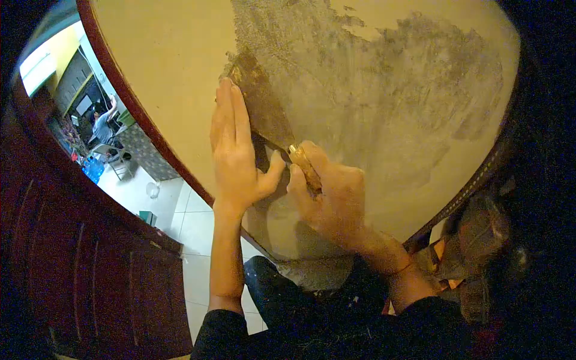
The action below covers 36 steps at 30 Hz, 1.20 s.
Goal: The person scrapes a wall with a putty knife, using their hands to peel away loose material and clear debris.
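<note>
My right hand [336, 189] is wrapped round the wooden handle [307, 171] of a broad scraper. Its wide, dirty blade [255, 90] lies against a yellow wall [168, 66], at the edge of a large grey patch [372, 102] where the surface is bare and streaked. My left hand [231, 156] lies flat along the left side of the blade, fingers stretched upward and together. The left thumb points out toward the scraper's neck, close to my right hand.
A dark red wooden door [102, 276] stands at the lower left. Past the red door frame [141, 129], a tiled floor [198, 228] leads to another room, where a person [102, 126] sits on a chair near blue water bottles [93, 169]. Dim clutter [444, 255] is at lower right.
</note>
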### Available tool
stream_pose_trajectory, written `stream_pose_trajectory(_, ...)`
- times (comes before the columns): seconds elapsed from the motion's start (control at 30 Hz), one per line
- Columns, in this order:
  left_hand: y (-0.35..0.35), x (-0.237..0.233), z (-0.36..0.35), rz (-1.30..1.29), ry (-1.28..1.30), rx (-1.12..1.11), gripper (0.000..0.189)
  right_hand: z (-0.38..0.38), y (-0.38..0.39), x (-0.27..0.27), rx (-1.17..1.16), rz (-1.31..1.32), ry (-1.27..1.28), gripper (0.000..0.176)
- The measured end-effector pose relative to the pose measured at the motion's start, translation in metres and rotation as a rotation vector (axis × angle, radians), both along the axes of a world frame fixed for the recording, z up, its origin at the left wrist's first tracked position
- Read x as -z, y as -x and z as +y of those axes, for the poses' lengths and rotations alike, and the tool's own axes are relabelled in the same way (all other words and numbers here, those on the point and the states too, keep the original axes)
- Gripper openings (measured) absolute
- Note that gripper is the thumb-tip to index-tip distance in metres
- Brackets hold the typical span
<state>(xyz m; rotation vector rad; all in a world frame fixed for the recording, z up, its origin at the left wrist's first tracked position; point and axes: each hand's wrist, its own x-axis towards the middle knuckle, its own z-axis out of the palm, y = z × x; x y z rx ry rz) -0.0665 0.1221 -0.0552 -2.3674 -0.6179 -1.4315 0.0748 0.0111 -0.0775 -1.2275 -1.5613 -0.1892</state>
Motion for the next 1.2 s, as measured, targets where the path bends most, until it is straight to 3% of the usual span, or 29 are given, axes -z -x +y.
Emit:
stream_pose_trajectory(0.17,0.001,0.008,0.001,-0.012,0.043,0.050,0.100,-0.002,0.008,0.015,0.063,0.045,-0.181,0.031)
stream_pose_trajectory(0.23,0.000,0.006,0.004,-0.035,0.043,0.051,0.100,0.012,0.011,0.011,0.051,0.017,-0.101,0.031)
stream_pose_trajectory(0.3,0.004,-0.001,0.007,0.012,-0.031,-0.082,0.101,0.013,0.009,0.009,0.043,-0.011,-0.010,0.031)
stream_pose_trajectory(0.43,-0.001,0.003,-0.001,0.009,0.015,0.053,0.099,-0.002,0.005,0.002,-0.018,0.058,-0.107,0.032)
stream_pose_trajectory(0.7,0.002,-0.004,0.003,0.015,-0.036,-0.073,0.102,0.005,0.006,-0.004,0.047,-0.018,-0.120,0.024)
stream_pose_trajectory(0.8,0.002,0.005,0.000,0.008,0.005,0.061,0.102,-0.004,0.007,-0.006,-0.113,0.114,-0.018,0.019)
stream_pose_trajectory(0.87,0.008,0.002,0.008,-0.003,-0.023,0.005,0.102,0.004,0.013,-0.001,0.036,0.038,-0.015,0.016)
stream_pose_trajectory(1.03,0.009,-0.008,0.009,-0.004,-0.044,-0.095,0.102,0.007,0.011,-0.006,0.045,-0.001,-0.075,0.014)
stream_pose_trajectory(1.1,0.004,0.002,0.005,0.006,0.012,0.090,0.102,-0.001,0.009,-0.006,0.022,0.007,-0.061,0.015)
stream_pose_trajectory(1.2,0.004,0.001,0.004,0.008,0.012,0.014,0.102,0.003,0.010,-0.002,-0.016,0.089,-0.068,0.018)
